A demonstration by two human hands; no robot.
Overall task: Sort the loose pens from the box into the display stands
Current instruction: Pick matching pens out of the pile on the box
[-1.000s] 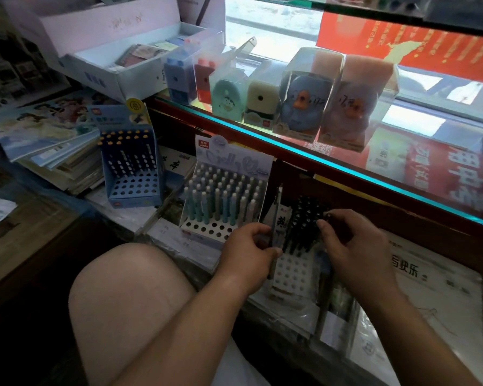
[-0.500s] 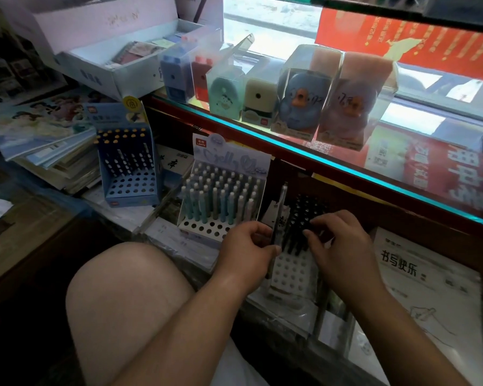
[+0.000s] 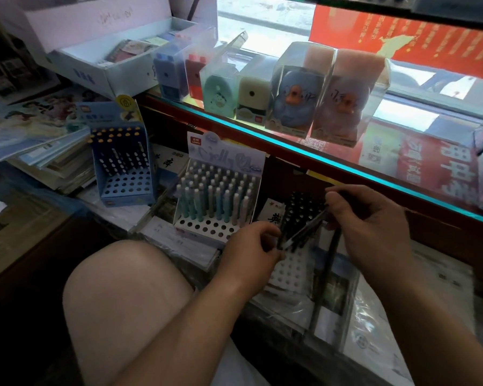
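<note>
A dark pen (image 3: pixel 304 231) lies slanted between my hands, over the white stand of black pens (image 3: pixel 293 263). My left hand (image 3: pixel 248 254) pinches its lower end and my right hand (image 3: pixel 365 227) pinches its upper end. More dark pens (image 3: pixel 329 263) hang down under my right hand; I cannot tell whether it holds them. To the left stands the white stand of teal and pale pens (image 3: pixel 221 196), with open holes in its front rows. Further left is the blue stand (image 3: pixel 122 162) with several dark pens at its back.
A glass counter with a teal edge (image 3: pixel 318 160) runs above the stands, carrying boxed sharpeners (image 3: pixel 299 87) and an open white box (image 3: pixel 106 57). Stacked booklets (image 3: pixel 39 151) lie at the left. My bare knee (image 3: pixel 129 296) is in front. Plastic-wrapped papers (image 3: pixel 374 330) lie at the right.
My right hand has lifted from the black pens and drawn right. The pen that stood upright by my left hand now slants between both hands.
</note>
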